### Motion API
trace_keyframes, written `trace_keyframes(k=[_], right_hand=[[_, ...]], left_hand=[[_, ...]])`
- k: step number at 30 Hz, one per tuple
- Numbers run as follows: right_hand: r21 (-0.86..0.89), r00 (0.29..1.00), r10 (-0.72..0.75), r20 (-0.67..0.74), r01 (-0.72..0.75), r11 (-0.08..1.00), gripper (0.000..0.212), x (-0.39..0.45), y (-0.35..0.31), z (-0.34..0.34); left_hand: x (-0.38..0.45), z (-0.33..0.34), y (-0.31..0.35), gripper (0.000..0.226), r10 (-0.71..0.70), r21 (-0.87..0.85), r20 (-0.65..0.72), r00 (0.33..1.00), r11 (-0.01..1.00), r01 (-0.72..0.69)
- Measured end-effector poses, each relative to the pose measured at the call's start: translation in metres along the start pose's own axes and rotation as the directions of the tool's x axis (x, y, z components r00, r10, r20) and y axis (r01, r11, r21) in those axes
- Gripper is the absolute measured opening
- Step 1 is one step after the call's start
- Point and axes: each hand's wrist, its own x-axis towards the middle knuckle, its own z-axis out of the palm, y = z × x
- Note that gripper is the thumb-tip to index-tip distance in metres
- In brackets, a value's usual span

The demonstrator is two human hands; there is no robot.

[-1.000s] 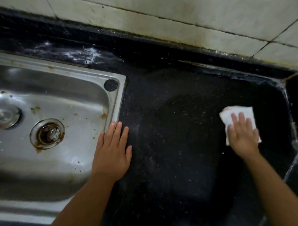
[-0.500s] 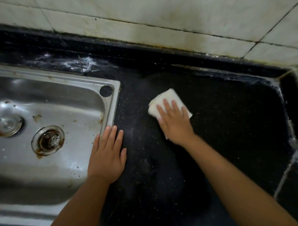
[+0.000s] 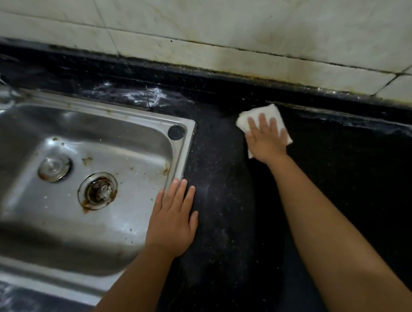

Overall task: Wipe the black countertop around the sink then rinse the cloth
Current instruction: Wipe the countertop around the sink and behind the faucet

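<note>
The right hand (image 3: 265, 139) presses the white cloth (image 3: 270, 116) flat-fingered onto the black bench (image 3: 237, 201); the left hand (image 3: 173, 222) rests open, holding nothing, at the sink (image 3: 181, 154) rim.

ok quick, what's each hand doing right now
Left hand: open, fingers straight, flat on the sink rim and the countertop.
Right hand: open, fingers straight, pressing the cloth onto the countertop.

The right hand (image 3: 265, 139), flat on the white cloth (image 3: 272, 113), now sits near the back edge of the black countertop (image 3: 230, 201), below the tiled wall; a second ago it pressed far right, then mid-counter nearer the sink (image 3: 177, 157).
</note>
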Motion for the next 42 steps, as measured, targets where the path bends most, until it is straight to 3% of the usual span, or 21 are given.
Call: trace_keyframes(k=[5, 8, 10, 12, 14, 16, 19, 23, 27, 29, 31, 35, 39, 42], right_hand=[[-0.118, 0.958, -0.283, 0.047, 0.287, 0.951, 0.050, -0.037, -0.034, 0.025], [-0.243, 0.855, -0.503, 0.131, 0.519, 0.820, 0.068, -0.090, -0.006, 0.043], [-0.261, 0.890, -0.451, 0.068, 0.452, 0.853, 0.069, -0.102, 0.023, 0.042], [-0.144, 0.958, -0.285, 0.021, 0.285, 0.948, 0.074, -0.083, 0.044, 0.025], [-0.063, 0.997, -0.082, -0.006, 0.081, 0.995, 0.056, -0.049, 0.052, 0.009], [-0.057, 1.000, 0.009, 0.006, -0.008, 0.998, 0.049, -0.017, 0.033, -0.006], [-0.064, 0.997, -0.045, 0.055, 0.049, 0.997, 0.049, 0.017, -0.017, -0.006], [-0.104, 0.963, -0.254, 0.090, 0.262, 0.959, 0.049, 0.018, -0.075, 0.004], [-0.173, 0.903, -0.392, 0.177, 0.420, 0.891, 0.049, -0.025, -0.059, 0.019], [-0.285, 0.858, -0.502, 0.110, 0.511, 0.811, 0.057, -0.062, -0.038, 0.032], [-0.326, 0.852, -0.519, 0.074, 0.512, 0.795, 0.057, -0.096, -0.014, 0.050], [-0.231, 0.874, -0.479, 0.087, 0.485, 0.843, 0.048, -0.124, 0.007, 0.064], [-0.220, 0.935, -0.345, -0.082, 0.320, 0.921, 0.065, -0.065, -0.028, 0.039], [-0.099, 0.981, -0.194, -0.009, 0.193, 0.976, 0.050, 0.005, -0.051, 0.013]], left_hand=[[0.000, -0.003, 0.001, 0.056, -0.007, 0.000, 0.003, 1.000, 1.000, 0.007], [-0.001, -0.004, 0.002, 0.063, -0.024, -0.006, -0.014, 1.000, 1.000, 0.024], [-0.001, -0.003, 0.002, 0.063, -0.017, 0.006, -0.030, 0.999, 1.000, 0.017], [-0.001, -0.001, 0.001, 0.056, -0.016, 0.021, -0.063, 0.998, 1.000, 0.017], [-0.001, 0.001, 0.001, 0.053, -0.002, 0.029, -0.077, 0.997, 1.000, 0.004], [-0.001, 0.002, 0.000, 0.054, 0.005, 0.030, -0.083, 0.997, 1.000, -0.002], [-0.002, 0.004, 0.000, 0.052, 0.006, 0.005, -0.071, 0.997, 1.000, -0.006], [-0.002, 0.004, -0.001, 0.048, -0.012, -0.019, -0.037, 0.999, 1.000, 0.011], [-0.002, 0.001, 0.001, 0.056, -0.049, -0.055, -0.008, 0.999, 0.997, 0.049], [-0.003, 0.001, 0.000, 0.053, -0.050, -0.064, -0.027, 0.998, 0.997, 0.048], [-0.003, 0.002, 0.000, 0.051, -0.037, -0.045, -0.061, 0.997, 0.998, 0.035], [-0.003, 0.005, -0.001, 0.053, -0.026, -0.023, -0.074, 0.997, 0.999, 0.024], [-0.003, 0.005, 0.000, 0.055, -0.050, -0.038, -0.050, 0.998, 0.998, 0.048], [-0.003, 0.005, 0.000, 0.053, -0.034, -0.013, -0.063, 0.997, 0.999, 0.033]])
